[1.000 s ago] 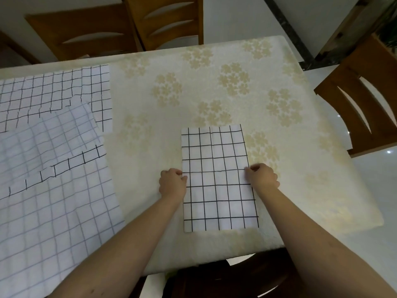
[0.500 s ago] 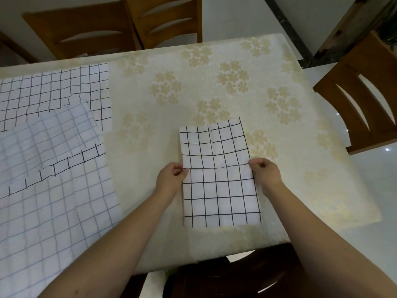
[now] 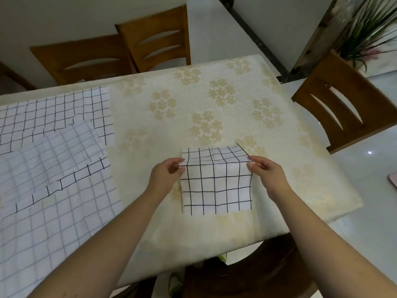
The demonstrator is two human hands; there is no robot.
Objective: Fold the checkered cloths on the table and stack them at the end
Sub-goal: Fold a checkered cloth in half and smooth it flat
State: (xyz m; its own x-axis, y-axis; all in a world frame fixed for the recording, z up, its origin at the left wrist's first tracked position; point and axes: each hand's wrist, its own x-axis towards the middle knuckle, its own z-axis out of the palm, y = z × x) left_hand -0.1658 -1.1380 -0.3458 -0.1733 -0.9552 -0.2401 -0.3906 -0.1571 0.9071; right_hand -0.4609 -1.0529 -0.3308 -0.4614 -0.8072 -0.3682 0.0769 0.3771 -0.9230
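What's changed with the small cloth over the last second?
Both hands, left hand and right hand, have lifted the small checkered cloth at its side edges, so its middle rises into a ridge and the far half tips up. The near edge stays on the table. The unfolded cloths at left haven't moved.

The bench (image 3: 214, 87) wears a pale cream cover printed with clusters of tan flowers, draped over its near and right edges. Near its front edge, right of centre, lies a small folded checkered cloth (image 3: 217, 190), white with bold black grid lines, its far half raised off the cover. On the left side a large checkered cloth (image 3: 53, 211) with faint grey lines lies spread out, one strip of darker grid showing across it. It overlaps another checkered cloth (image 3: 53, 110) with black lines at the far left.
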